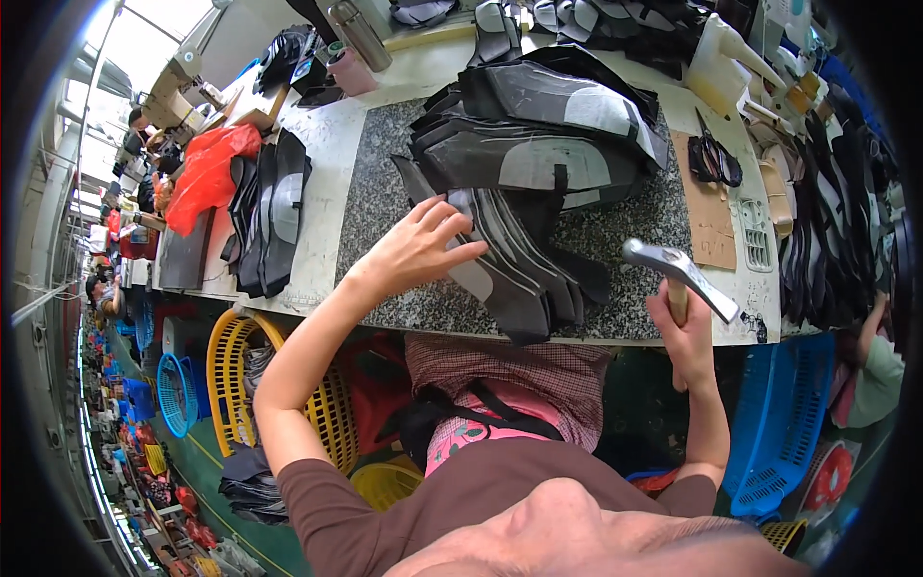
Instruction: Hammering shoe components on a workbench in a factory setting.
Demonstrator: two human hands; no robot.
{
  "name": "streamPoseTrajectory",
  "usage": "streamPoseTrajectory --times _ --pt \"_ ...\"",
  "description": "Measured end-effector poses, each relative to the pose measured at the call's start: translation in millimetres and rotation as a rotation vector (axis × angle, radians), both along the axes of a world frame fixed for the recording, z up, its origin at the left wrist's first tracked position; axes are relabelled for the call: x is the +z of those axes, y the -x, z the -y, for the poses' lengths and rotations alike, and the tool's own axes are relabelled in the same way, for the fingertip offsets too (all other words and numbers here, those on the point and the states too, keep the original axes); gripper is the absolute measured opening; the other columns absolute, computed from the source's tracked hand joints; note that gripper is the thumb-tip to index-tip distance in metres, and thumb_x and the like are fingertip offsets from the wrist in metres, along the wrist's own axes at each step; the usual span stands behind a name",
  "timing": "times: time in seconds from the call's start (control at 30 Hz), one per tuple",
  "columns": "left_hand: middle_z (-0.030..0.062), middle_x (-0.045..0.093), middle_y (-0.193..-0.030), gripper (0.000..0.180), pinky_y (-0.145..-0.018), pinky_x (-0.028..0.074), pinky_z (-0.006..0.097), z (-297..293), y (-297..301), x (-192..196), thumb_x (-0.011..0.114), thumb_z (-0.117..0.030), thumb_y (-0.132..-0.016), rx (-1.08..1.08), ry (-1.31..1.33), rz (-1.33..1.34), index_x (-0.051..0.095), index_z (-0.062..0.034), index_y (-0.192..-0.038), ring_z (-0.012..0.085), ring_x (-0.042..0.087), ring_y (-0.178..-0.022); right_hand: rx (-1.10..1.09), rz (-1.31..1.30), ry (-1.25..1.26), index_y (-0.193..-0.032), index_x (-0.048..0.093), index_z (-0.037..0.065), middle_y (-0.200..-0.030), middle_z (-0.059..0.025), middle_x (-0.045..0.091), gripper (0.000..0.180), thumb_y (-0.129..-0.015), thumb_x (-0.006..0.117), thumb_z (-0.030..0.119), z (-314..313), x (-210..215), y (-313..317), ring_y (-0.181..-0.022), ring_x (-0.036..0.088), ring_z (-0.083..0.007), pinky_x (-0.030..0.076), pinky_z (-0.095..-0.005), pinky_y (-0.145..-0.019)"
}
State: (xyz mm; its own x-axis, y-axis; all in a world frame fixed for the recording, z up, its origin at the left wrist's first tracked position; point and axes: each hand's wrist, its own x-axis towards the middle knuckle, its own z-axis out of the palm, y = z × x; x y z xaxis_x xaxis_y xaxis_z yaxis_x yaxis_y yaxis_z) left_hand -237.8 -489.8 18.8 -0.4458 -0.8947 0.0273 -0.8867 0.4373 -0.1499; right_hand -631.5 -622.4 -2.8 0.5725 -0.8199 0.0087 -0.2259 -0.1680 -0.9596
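Observation:
My right hand (685, 337) is closed round the wooden handle of a hammer (681, 267), held up over the front right of the work slab. The hammer's metal head points up and away from me. My left hand (423, 242) lies with fingers apart at the left edge of a fanned row of dark cut pieces (514, 274) with grey patches. Whether its fingertips press on them I cannot tell. Just beyond, a thick pile of similar black and grey pieces (538, 159) rests on the speckled stone slab (370, 207).
Black-handled scissors (713, 159) lie on brown cardboard (710, 231) at the right. A whitish plastic jug (721, 62) stands behind them. More pieces (274, 216) lie left beside a red plastic bag (207, 173). Yellow (231, 375) and blue baskets (784, 413) flank me below. Another person's arm (873, 327) shows far right.

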Motion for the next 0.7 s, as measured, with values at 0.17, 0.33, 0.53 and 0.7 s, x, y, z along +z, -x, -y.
streamPoseTrajectory --times 0.17,0.33,0.53,0.7 --pt "0.0046 0.054 -0.115 0.08 -0.097 0.041 0.048 32.3 53.9 -32.5 0.096 -0.033 -0.058 0.203 0.324 -0.391 0.064 -0.022 -0.13 0.0286 0.053 -0.11 -0.107 0.098 0.141 -0.096 0.061 0.005 -0.074 0.0071 0.046 0.015 -0.101 0.072 0.013 16.5 43.2 -42.3 -0.067 0.04 -0.0028 0.034 -0.0224 -0.059" --pt "0.0047 0.051 -0.11 0.078 -0.096 0.041 0.049 72.8 95.5 -76.0 0.095 -0.039 -0.061 0.356 0.524 -0.374 0.061 -0.0202 -0.129 0.0289 0.051 -0.107 -0.096 0.164 0.311 -0.094 0.061 0.004 -0.074 0.0087 0.048 0.02 -0.097 0.078 0.014 44.0 48.2 -94.7 -0.063 0.039 -0.0019 0.033 -0.0223 -0.055" --pt "0.0121 0.058 -0.113 0.086 -0.099 0.05 0.045 61.8 65.4 -62.5 0.093 -0.041 -0.06 0.187 0.421 -0.758 0.054 -0.0041 -0.127 0.0319 0.058 -0.108 0.051 -0.12 0.678 -0.097 0.058 0.003 -0.066 -0.0115 0.057 0.05 -0.078 0.095 0.031 61.4 10.6 -146.9 -0.057 0.053 -0.0221 0.047 -0.0357 -0.058" --pt "0.0056 0.066 -0.087 0.052 -0.08 0.053 0.037 47.3 41.3 -45.0 0.083 -0.053 -0.073 0.424 0.444 -0.222 0.065 -0.0078 -0.091 0.0239 0.066 -0.092 0.0 -0.168 0.757 -0.089 0.06 0.006 -0.071 -0.0137 0.068 0.048 -0.074 0.095 0.036 72.8 -1.3 -166.5 -0.065 0.068 -0.0351 0.051 -0.0407 -0.06"
